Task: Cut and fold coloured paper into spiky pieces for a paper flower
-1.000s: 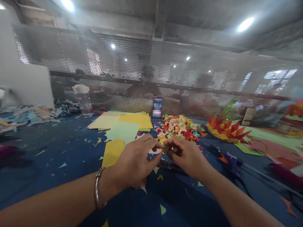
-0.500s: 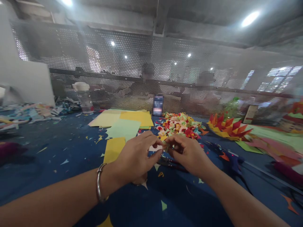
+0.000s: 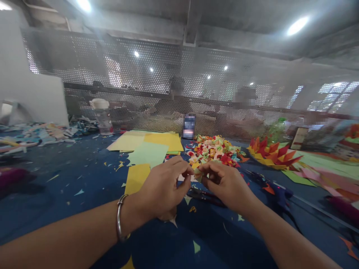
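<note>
A small pale green and yellowish folded paper piece (image 3: 198, 174) is pinched between the thumb and fingers of my right hand (image 3: 224, 183). Just left of it is my left hand (image 3: 168, 185), its thumb and fingertips close together; whether something tiny is between them cannot be made out. A silver bangle circles the left wrist. Behind the hands lies a heap of small folded paper pieces (image 3: 217, 147) in red, yellow, green and pink. Dark-handled scissors (image 3: 206, 196) rest on the blue table below the hands, partly covered by my right hand.
Yellow and green sheets (image 3: 148, 153) lie left of the heap. A phone (image 3: 189, 126) stands behind. On the right are an orange-red paper flower (image 3: 273, 155), a blue glue gun (image 3: 280, 194) and a bottle (image 3: 276, 130). A cup (image 3: 102, 116) stands back left; people sit beyond the mesh.
My left fingertips have drawn slightly away from the folded piece, which stays in my right hand and shows more of itself. The whole view has shifted a little.
</note>
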Tool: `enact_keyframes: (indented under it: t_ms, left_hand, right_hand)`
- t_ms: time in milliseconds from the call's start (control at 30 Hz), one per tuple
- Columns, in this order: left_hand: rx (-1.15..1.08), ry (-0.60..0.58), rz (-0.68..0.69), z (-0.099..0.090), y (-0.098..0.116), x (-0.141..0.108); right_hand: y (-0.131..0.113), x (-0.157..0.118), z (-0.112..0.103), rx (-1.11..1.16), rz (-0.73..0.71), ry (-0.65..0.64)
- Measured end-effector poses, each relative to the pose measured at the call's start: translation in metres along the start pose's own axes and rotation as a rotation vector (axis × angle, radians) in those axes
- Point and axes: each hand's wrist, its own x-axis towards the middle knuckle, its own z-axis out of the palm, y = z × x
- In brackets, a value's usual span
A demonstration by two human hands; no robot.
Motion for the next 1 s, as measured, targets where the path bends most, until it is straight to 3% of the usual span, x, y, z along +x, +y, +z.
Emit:
enact_keyframes:
  t_ms: [833, 1000]
  left_hand:
    - [-0.029, 0.010, -0.008, 0.0022, -0.0021, -0.0015]
    - [-0.072, -0.008, -0.082, 0.0041, -0.0056, 0.0003]
  right_hand:
    - [-0.0016, -0.0005, -0.0007, -0.024, -0.011, 0.002]
    - [-0.0037, -0.0005, -0.0006, -0.039, -0.022, -0.001]
